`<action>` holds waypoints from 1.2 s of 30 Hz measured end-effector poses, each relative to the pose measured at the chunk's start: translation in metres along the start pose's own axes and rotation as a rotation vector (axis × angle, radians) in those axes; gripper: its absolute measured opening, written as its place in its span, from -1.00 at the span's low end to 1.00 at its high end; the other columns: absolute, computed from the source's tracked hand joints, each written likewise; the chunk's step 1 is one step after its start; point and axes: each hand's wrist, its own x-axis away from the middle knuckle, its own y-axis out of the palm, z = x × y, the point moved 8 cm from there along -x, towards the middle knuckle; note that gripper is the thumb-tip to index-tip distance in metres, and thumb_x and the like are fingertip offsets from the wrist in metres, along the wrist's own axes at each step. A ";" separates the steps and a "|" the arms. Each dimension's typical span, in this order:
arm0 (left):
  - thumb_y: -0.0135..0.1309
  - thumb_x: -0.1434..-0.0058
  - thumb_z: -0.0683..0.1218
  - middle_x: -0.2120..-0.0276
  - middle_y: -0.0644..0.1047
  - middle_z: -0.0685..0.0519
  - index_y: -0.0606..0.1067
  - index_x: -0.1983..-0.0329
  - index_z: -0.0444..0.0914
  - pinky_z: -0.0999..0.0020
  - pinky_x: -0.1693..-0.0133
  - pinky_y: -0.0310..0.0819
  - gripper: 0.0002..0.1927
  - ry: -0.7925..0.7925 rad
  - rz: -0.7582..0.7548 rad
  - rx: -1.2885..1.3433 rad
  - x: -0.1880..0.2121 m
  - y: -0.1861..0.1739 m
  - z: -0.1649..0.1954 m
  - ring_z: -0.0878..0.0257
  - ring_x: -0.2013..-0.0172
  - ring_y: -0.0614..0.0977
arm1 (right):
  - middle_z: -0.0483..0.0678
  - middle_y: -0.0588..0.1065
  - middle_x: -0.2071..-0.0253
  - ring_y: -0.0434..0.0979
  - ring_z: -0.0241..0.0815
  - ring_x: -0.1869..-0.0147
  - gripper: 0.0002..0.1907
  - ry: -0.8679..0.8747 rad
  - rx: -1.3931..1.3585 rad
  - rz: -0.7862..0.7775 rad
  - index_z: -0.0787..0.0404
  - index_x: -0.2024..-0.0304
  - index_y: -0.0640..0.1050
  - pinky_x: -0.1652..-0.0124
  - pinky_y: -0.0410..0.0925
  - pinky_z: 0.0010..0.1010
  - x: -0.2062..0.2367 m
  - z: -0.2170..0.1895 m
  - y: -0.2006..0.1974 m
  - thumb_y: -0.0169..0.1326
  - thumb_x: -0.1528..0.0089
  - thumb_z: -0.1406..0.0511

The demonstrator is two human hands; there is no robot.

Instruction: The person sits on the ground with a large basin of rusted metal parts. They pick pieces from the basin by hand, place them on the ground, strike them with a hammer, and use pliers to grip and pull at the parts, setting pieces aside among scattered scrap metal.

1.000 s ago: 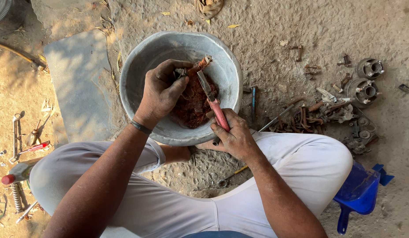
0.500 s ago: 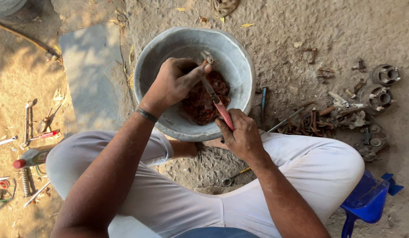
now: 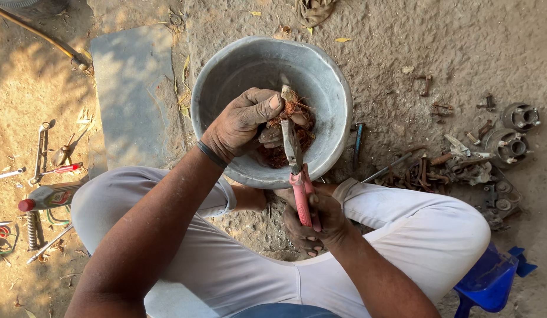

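A rusty part [image 3: 288, 97] is being pinched in the left hand [image 3: 241, 123] over the metal basin [image 3: 226, 76]. Red-handled pliers [image 3: 297, 176] are being squeezed by the right hand [image 3: 315, 221]; steadier bracing is likely being called for.

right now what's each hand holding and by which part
Right hand grips the pliers by their pink handles. Left hand pinches a small rusty clump by its side, over the metal basin.
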 end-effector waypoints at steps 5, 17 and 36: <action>0.05 -0.51 0.03 0.61 0.33 0.17 0.60 0.05 -0.42 0.45 0.53 0.14 -0.63 0.029 0.148 0.019 -0.001 -0.017 0.010 0.39 0.62 0.26 | -0.01 0.54 0.21 0.53 -0.31 0.17 -0.74 -0.096 0.681 0.360 0.28 -0.03 0.55 0.21 0.44 -0.46 0.010 -0.038 -0.039 0.13 -0.44 0.21; 0.13 -0.39 -0.03 0.45 0.50 0.15 0.57 -0.09 -0.39 0.50 0.56 0.26 -0.64 -0.017 0.366 -0.264 -0.005 -0.025 -0.001 0.45 0.57 0.40 | 0.06 0.54 -0.10 0.58 -0.13 -0.17 -0.55 -0.299 1.708 0.582 0.29 -0.25 0.48 -0.09 0.49 -0.29 0.010 -0.095 0.001 0.17 -0.35 0.26; 0.09 -0.45 -0.04 0.55 0.42 0.13 0.57 -0.08 -0.41 0.46 0.53 0.16 -0.66 0.003 0.282 -0.037 0.002 -0.023 -0.006 0.41 0.59 0.31 | 0.03 0.48 0.38 0.49 -0.24 0.44 -0.69 -0.091 0.564 0.292 0.30 0.10 0.51 0.43 0.45 -0.40 0.007 -0.027 -0.020 0.06 -0.43 0.14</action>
